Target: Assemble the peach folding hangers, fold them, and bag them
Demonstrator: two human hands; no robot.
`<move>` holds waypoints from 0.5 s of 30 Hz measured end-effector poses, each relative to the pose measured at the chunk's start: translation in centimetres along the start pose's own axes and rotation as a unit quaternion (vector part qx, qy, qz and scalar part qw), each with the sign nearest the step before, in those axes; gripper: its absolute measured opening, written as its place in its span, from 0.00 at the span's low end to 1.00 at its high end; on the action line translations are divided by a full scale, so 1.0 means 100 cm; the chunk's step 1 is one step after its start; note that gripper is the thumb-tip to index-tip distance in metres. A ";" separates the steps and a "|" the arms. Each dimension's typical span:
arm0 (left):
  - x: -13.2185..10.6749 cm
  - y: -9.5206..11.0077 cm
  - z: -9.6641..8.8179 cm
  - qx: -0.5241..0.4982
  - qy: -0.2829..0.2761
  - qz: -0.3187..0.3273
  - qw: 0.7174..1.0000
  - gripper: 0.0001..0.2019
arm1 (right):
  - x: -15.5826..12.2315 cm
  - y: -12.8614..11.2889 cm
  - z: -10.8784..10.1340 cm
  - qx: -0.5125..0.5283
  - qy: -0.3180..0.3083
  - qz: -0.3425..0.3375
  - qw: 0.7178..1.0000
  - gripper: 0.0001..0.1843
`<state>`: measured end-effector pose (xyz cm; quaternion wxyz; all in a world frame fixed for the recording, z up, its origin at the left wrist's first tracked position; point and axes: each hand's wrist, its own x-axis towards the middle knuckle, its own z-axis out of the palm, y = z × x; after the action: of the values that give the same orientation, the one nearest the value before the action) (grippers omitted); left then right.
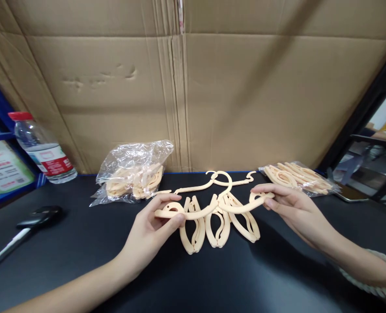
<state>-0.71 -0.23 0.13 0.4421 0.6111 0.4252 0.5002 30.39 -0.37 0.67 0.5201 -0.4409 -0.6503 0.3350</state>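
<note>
A cream plastic folding clothes hanger (199,214) is spread out between my two hands, its hook curving up at the middle. My left hand (155,226) grips its left arm between thumb and fingers. At the other end, my right hand (287,206) pinches the tip of the right arm. Below and behind it, several folded hangers (193,245) lie side by side on the black table (193,287). Another unfolded hanger (193,189) lies farther back, partly hidden by the held one.
Clear bags of folded hangers lie at the back: one bag (132,174) left, another bag (297,176) right beside a phone (352,193). A water bottle (46,152) and a black device with a white cable (39,216) are at left. Cardboard (114,87) walls the back.
</note>
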 end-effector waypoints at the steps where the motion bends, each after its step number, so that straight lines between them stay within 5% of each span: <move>1: 0.000 0.000 0.000 -0.011 -0.001 -0.001 1.000 0.18 | 0.000 0.000 0.000 0.006 -0.002 -0.002 1.000 0.13; 9: -0.006 -0.005 0.010 -0.109 -0.016 -0.012 0.994 0.13 | -0.006 -0.006 0.016 0.103 -0.001 0.049 0.994 0.17; 15: -0.011 -0.002 0.016 -0.110 -0.064 -0.017 0.992 0.11 | -0.015 -0.009 0.030 0.216 -0.061 0.097 0.970 0.18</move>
<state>0.73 -1.46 -0.47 0.5412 0.5821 0.3487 0.4967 27.33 -2.01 0.21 0.5274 -0.3575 -0.5470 0.5429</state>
